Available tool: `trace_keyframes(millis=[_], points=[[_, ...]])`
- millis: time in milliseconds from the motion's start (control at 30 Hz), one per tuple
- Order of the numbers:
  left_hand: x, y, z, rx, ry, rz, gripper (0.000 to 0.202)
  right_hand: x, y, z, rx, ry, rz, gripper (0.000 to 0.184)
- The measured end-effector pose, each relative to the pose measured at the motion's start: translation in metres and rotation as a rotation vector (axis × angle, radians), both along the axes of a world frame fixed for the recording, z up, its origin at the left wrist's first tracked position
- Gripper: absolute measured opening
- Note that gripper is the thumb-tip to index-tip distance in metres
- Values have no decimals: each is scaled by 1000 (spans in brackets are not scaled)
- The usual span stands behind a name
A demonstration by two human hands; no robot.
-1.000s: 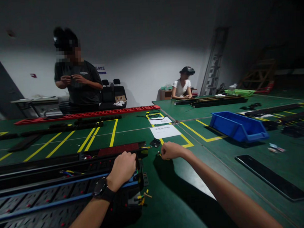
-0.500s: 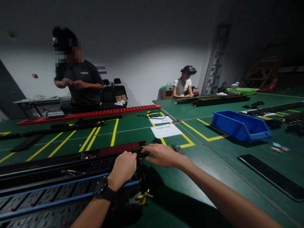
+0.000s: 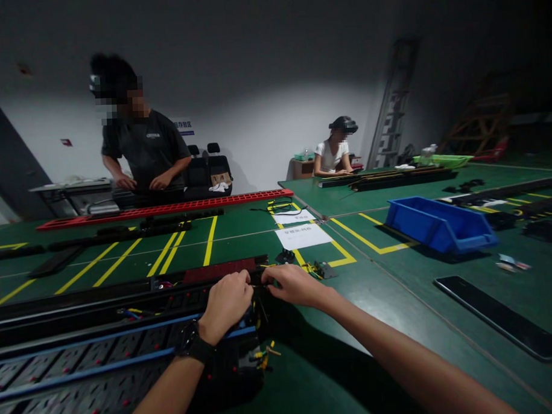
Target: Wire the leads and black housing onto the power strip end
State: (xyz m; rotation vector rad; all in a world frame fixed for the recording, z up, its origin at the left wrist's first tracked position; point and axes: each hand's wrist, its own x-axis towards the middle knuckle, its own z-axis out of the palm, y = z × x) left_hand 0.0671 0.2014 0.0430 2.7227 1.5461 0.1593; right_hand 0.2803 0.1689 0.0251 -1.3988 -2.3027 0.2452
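Observation:
Several long black power strips with rows of sockets, red dots and blue edges lie side by side at the lower left. My left hand, with a black watch on its wrist, is closed at the right end of an upper strip. Facing it, my right hand is pinched close to the same end. What lies between the fingertips is too small and dark to make out. Yellow wire ends stick out of the nearer strip's end. Beyond my right hand sits a small part with yellow wires.
A blue bin and a black phone lie on the green table to the right. White paper labels and a long red slotted rail are farther back. Two persons are across the table.
My right hand's fingers have drawn together into a pinch beside my left hand. The standing person across the table has lowered both hands.

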Motion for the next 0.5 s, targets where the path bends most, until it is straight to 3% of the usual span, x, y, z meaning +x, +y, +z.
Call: trace_keyframes(millis=[167, 400, 500], points=[[-2, 2, 2, -38, -38, -7, 24, 24, -9, 0, -8, 96, -130, 28], [-4, 7, 6, -154, -163, 105, 22, 92, -40, -17, -88, 354, -263, 21], [-7, 12, 7, -202, -206, 104, 23, 114, -48, -23, -79, 342, -370, 20]])
